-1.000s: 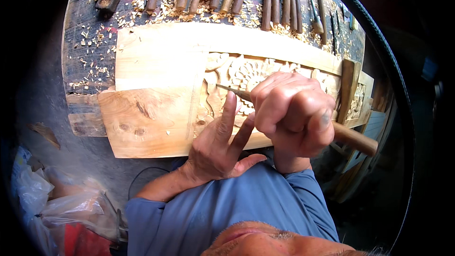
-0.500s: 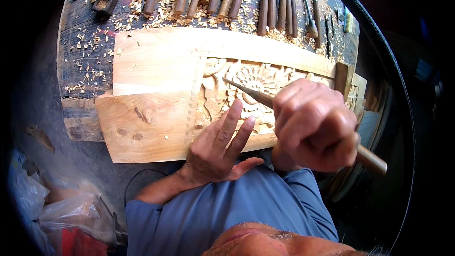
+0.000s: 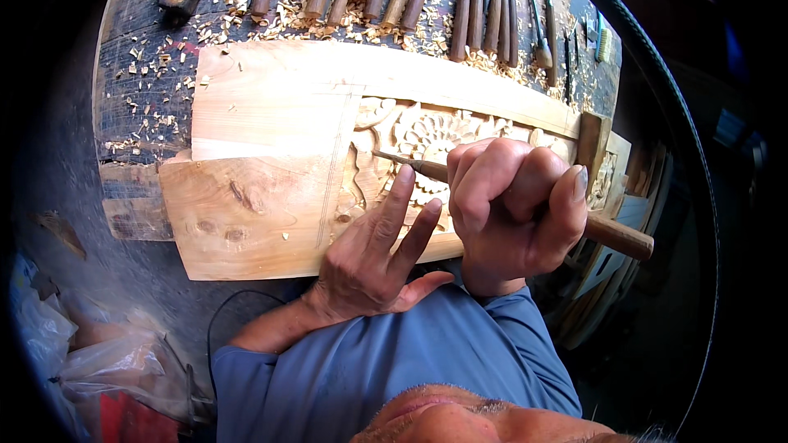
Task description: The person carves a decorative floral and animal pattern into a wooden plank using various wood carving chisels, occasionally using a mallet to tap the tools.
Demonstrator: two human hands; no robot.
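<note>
A pale wooden panel (image 3: 263,111) lies across the bench, with a flower and leaf relief (image 3: 435,135) carved into its middle and right part. My right hand (image 3: 517,209) is wrapped round a wood-handled carving chisel (image 3: 428,169). Its thin blade points left, with the tip over the relief's left part; whether it touches the wood I cannot tell. Low over the panel's near edge is my left hand (image 3: 369,254), fingers spread and holding nothing. The left index fingertip is right beside the chisel's blade.
Several wood-handled chisels (image 3: 394,0) lie in rows along the far side of the dark bench (image 3: 148,57), among scattered shavings. A wooden block (image 3: 593,139) rests on the panel's right part. Plastic bags (image 3: 123,369) sit at lower left; a dark cable (image 3: 657,74) hangs at right.
My right hand has moved left and slightly up, turning so its thumb shows. The chisel tip has shifted left and down, closer to my left index finger. My left hand stays nearly still.
</note>
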